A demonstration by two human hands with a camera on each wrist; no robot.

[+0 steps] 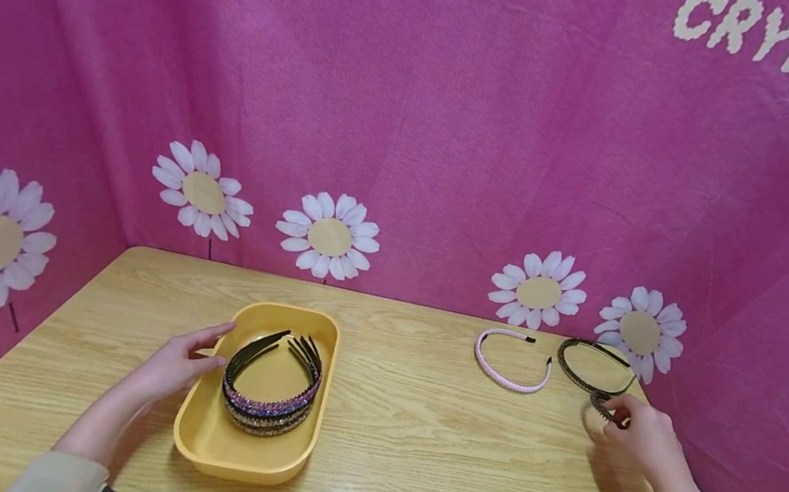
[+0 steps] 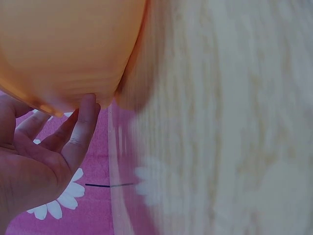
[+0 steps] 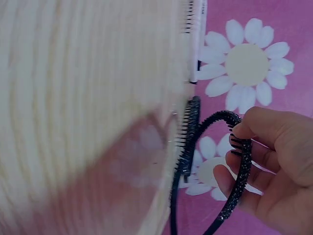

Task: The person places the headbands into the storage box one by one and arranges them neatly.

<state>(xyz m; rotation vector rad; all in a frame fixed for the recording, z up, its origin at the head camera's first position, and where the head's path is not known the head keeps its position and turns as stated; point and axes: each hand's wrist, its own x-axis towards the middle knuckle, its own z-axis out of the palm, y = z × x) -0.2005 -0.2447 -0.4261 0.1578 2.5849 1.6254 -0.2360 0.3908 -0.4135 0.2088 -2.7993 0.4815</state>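
My right hand (image 1: 643, 439) pinches a black beaded headband (image 3: 243, 169) between thumb and fingers at the table's right side. The band's small inner teeth show in the right wrist view. Just behind it lies another dark headband (image 1: 569, 370), and left of that a pink headband (image 1: 497, 376). My left hand (image 1: 177, 363) is at the left rim of a yellow plastic tub (image 1: 241, 472), with outstretched fingertips touching its outer wall in the left wrist view. Inside the tub lies a nested stack of sparkly headbands (image 1: 268, 415), purple and dark, their ends pointing away from me.
The light wood table (image 1: 406, 433) stretches between the tub and the loose headbands. A magenta cloth (image 1: 428, 116) printed with white daisies hangs along the back and both sides, close to the table's edges.
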